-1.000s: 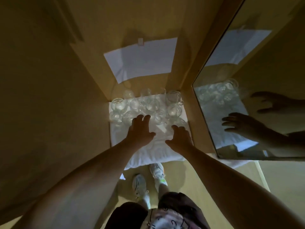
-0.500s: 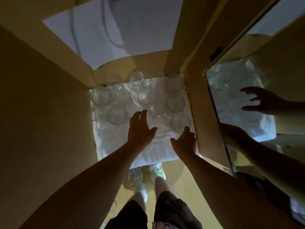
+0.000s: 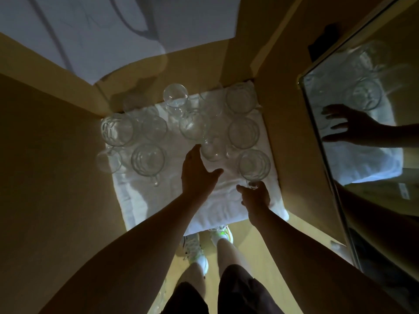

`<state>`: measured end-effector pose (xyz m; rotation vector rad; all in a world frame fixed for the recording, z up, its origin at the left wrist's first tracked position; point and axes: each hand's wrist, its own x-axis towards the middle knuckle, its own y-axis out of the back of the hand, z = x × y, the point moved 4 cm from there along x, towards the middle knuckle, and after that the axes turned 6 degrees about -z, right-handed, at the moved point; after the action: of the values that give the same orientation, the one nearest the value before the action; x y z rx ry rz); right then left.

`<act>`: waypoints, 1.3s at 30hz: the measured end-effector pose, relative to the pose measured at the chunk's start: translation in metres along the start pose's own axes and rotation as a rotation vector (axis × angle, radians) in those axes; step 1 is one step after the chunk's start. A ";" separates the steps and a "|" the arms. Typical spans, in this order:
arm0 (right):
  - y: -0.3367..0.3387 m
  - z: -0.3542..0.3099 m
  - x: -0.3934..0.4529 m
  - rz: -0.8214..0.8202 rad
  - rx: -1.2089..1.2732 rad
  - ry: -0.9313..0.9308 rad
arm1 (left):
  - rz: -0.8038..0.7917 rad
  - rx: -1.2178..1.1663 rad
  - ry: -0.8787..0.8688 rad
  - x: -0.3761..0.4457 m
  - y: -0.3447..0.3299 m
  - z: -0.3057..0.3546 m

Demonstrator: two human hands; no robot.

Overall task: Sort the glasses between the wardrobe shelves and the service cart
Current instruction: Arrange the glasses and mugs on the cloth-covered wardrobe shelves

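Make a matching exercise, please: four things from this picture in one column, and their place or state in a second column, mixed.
Column 1
1. left hand
2. right hand
3. white cloth
4. mirror

Column 2
A. spread under the glasses
B. pinches the handle of the nearest mug
C. at the right, reflecting a hand
D. open, fingers straight, reaching to a glass

Pairs: 1-D, 2-B, 3-A, 4-C

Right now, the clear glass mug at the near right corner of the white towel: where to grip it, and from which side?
By its handle. The clear glass mug stands upright, its handle pointing toward the person, where the right hand already meets it. Come from the near side; other glasses crowd behind it on the white towel. The left hand hovers open beside it.
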<state>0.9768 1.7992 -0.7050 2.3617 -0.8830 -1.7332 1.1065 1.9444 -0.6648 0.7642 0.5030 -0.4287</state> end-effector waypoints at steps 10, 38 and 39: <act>0.002 0.011 0.023 -0.090 0.178 -0.045 | 0.149 -0.074 -0.067 0.016 -0.014 0.006; 0.020 -0.032 -0.100 -0.158 -0.103 0.204 | 0.152 0.012 -0.201 -0.080 0.079 0.029; 0.021 -0.037 -0.108 -0.155 -0.125 0.235 | 0.161 0.013 -0.208 -0.085 0.086 0.031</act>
<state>0.9810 1.8248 -0.5914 2.5393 -0.5549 -1.4669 1.0928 1.9929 -0.5499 0.7569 0.2424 -0.3569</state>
